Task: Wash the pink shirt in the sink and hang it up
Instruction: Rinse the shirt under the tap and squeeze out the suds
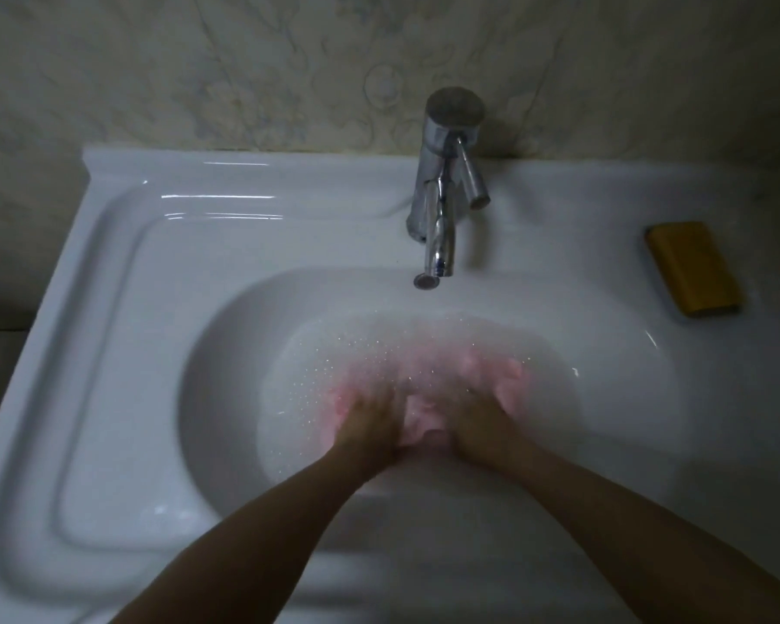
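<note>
Wash stage in progress: pink shirt [507, 382] sits submerged in bubbly water in the sink [226, 389] basin, left hand [370, 425] and right hand [482, 425] both gripping bunched fabric, fingers blurred; wringing and hanging not yet done

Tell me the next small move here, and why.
Probably rub the shirt between both hands: it lies bunched in bubbly water in the sink, with the left hand and right hand both on it, so washing seems unfinished.
</note>
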